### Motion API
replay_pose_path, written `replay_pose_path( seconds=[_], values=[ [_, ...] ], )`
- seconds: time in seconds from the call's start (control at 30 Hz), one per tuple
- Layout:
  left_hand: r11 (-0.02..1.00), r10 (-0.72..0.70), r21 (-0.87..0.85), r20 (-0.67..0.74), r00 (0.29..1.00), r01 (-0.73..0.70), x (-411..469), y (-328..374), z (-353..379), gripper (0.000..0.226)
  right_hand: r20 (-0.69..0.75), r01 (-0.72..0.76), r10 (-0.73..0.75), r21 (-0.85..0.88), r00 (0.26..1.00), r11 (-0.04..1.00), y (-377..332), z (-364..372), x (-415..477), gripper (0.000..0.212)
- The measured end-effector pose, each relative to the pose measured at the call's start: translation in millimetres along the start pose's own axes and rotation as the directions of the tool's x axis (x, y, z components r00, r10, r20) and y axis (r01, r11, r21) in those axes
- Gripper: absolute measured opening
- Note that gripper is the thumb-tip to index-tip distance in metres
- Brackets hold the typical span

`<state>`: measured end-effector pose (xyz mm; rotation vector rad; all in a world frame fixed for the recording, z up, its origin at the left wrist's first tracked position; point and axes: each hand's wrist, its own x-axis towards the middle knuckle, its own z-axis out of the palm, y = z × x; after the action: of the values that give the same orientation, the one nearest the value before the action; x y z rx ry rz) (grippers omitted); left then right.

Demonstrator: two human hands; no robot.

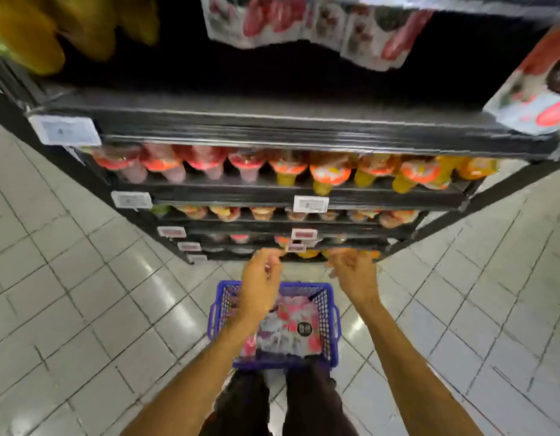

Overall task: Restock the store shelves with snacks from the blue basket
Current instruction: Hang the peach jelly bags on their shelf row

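Basket of blue plastic mesh (327, 325), holding pink-and-white snack packets (288, 328), sits on grey floor tiles (83, 278) just beneath both hands; left hand (261, 278) and right hand (351, 273) hang empty, fingers loosely curled.

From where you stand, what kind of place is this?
Probably a shop aisle: black metal shelves of packaged snacks, white price tags on their edges, a blue plastic basket on the floor.
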<state>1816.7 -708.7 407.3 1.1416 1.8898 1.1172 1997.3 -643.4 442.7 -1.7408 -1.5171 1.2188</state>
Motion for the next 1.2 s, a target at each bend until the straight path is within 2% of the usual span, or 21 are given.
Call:
replay_pose_path(
  seconds=[0.07,0.17,0.23,0.3,0.37,0.43,0.47,0.5,0.57,0.63,0.77,0.87,0.97,1.07,1.13,1.2],
  values=[
    [0.984,-0.178,0.039,0.049,0.983,0.176,-25.2,-60.4,7.6,0.013,0.074,-0.144,0.144,-0.013,0.987,0.990,46.7,30.4,-8.9,0.019],
    [0.935,-0.354,0.055,0.135,0.926,0.349,-54.5,-132.0,19.8,0.012,0.147,-0.337,0.348,-0.094,0.926,0.937,113.5,66.7,-16.4,0.021],
    [0.880,-0.476,0.111,0.185,0.860,0.463,-64.1,-177.5,28.9,0.025,0.215,-0.379,0.414,-0.186,0.885,0.907,153.7,88.1,-17.1,0.010],
    [0.826,-0.562,0.183,0.196,0.804,0.533,-69.3,-222.3,38.6,0.028,0.238,-0.420,0.461,-0.204,0.855,0.884,197.4,109.9,-10.4,0.014],
    [0.797,-0.595,0.261,0.191,0.780,0.544,-72.0,-268.1,52.8,0.035,0.247,-0.483,0.526,-0.217,0.814,0.848,237.2,136.0,1.6,0.024],
    [0.772,-0.630,0.262,0.202,0.750,0.579,-67.9,-311.8,70.0,0.047,0.205,-0.436,0.497,-0.282,0.843,0.855,283.9,162.0,14.5,0.037],
    [0.749,-0.658,0.263,0.196,0.727,0.608,-64.3,-332.9,77.9,0.043,0.182,-0.424,0.501,-0.338,0.846,0.840,307.2,173.9,23.0,0.040],
    [0.728,-0.681,0.275,0.194,0.706,0.627,-59.3,-354.1,86.1,0.035,0.223,-0.376,0.498,-0.423,0.838,0.824,329.0,186.1,31.1,0.040],
    [0.681,-0.730,0.274,0.180,0.659,0.679,-50.8,-397.5,100.9,0.029,0.278,-0.475,0.614,-0.431,0.739,0.767,362.3,210.6,46.5,0.034],
    [0.613,-0.790,0.215,0.139,0.598,0.760,-42.6,-437.4,117.2,0.039,0.297,-0.467,0.624,-0.455,0.723,0.758,392.4,233.4,64.3,0.019],
    [0.493,-0.866,0.185,0.013,0.500,0.850,-37.4,-504.6,147.2,0.031,0.251,-0.371,0.596,-0.585,0.763,0.721,436.9,277.2,100.4,0.025],
    [0.481,-0.873,0.125,-0.022,0.487,0.868,-35.3,-547.6,162.5,0.039,0.243,-0.359,0.559,-0.554,0.793,0.751,466.6,305.4,119.9,0.038],
    [0.442,-0.889,0.166,-0.050,0.455,0.882,-30.4,-579.0,172.9,0.081,0.214,-0.464,0.658,-0.555,0.722,0.691,491.2,329.0,135.9,0.038],
    [0.393,-0.912,0.114,-0.079,0.403,0.912,-28.0,-600.0,182.3,0.084,0.219,-0.541,0.686,-0.469,0.694,0.698,508.8,346.0,141.6,0.020],
    [0.359,-0.924,0.144,-0.083,0.373,0.922,-29.0,-606.8,184.7,0.083,0.246,-0.610,0.711,-0.378,0.658,0.696,517.2,351.1,141.2,0.036],
    [0.316,-0.944,0.138,-0.048,0.325,0.939,-31.4,-602.8,183.3,0.069,0.290,-0.695,0.753,-0.291,0.590,0.657,513.3,347.7,139.1,0.031]
  ],
)
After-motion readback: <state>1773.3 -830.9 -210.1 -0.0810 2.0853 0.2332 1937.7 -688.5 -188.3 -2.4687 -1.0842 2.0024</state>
